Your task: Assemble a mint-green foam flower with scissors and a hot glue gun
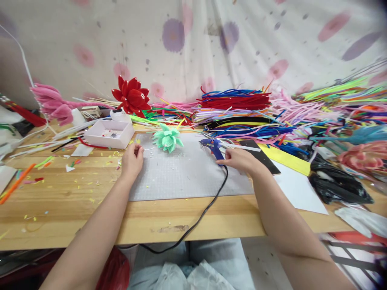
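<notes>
On the right, my right hand [238, 159] has its fingers closed at the handle of a blue hot glue gun [215, 150], whose nozzle points left and a white glue stick juts from the back. My left hand [132, 160] is at the left edge of the grey cutting mat [187, 177], fingertips pressed together. Whatever they hold, if anything, is too small to make out. Between my hands, toward the back of the mat, sits a mint-green pipe-cleaner flower [168, 138]. A few tiny white beads [152, 153] lie left of it.
A white box [109, 134] with small bits stands behind my left hand, near a red flower [132, 96]. Bundles of pipe cleaners [236, 100] line the back. A black cord [205, 209] crosses the front edge. White paper [298, 187] and a black plastic bag [338, 181] lie right.
</notes>
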Demonstrator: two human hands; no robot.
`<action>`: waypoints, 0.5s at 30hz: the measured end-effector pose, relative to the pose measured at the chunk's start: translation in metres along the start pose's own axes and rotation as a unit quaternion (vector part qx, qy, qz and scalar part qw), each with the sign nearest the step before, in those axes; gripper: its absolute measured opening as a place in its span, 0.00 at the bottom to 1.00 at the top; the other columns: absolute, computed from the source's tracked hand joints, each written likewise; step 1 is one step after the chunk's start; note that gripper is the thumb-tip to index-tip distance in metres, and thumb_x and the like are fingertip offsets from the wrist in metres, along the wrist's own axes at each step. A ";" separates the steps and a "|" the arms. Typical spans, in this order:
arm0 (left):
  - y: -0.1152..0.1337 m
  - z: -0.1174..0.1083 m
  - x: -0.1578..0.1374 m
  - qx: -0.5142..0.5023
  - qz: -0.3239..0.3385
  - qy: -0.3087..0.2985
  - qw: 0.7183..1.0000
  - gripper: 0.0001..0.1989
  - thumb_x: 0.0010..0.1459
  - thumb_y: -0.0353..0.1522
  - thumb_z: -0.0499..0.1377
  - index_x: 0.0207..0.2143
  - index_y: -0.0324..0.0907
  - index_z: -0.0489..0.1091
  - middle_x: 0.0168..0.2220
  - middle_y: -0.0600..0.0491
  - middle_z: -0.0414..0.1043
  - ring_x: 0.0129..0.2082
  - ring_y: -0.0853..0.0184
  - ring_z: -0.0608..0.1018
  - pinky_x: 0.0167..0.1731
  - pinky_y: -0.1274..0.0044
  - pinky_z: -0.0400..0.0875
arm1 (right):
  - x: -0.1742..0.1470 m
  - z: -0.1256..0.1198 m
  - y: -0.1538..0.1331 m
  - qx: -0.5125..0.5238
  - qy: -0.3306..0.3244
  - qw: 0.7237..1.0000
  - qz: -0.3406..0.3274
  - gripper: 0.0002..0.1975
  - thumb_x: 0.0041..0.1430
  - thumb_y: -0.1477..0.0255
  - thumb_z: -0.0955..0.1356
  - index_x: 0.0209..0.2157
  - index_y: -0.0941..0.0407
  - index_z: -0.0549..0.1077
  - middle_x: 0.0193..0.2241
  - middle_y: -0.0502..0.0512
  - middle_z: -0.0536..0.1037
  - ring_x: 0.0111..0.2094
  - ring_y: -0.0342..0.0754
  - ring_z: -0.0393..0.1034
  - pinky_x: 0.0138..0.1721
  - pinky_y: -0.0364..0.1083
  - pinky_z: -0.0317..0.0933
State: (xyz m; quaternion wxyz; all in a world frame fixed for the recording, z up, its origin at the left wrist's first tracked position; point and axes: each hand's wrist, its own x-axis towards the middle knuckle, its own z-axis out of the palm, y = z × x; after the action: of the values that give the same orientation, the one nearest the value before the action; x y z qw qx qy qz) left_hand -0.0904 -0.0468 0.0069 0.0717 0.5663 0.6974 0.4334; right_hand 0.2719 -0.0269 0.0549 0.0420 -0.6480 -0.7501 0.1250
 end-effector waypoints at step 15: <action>0.035 0.034 -0.009 -0.142 -0.032 -0.032 0.989 0.07 0.53 0.33 0.52 0.31 0.39 0.67 0.26 0.54 0.68 0.25 0.70 0.69 0.30 0.77 0.63 | 0.017 0.073 -0.120 0.157 -0.032 0.930 -0.330 0.01 0.52 0.77 0.67 0.29 0.59 0.71 0.29 0.53 0.70 0.34 0.43 0.62 0.38 0.43 0.54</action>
State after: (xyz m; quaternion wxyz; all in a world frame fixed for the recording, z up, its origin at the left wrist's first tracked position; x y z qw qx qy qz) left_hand -0.0412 -0.0375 0.0062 0.1877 0.5416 0.6436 0.5072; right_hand 0.1371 -0.0357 0.0119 0.1582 -0.3445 -0.8934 0.2411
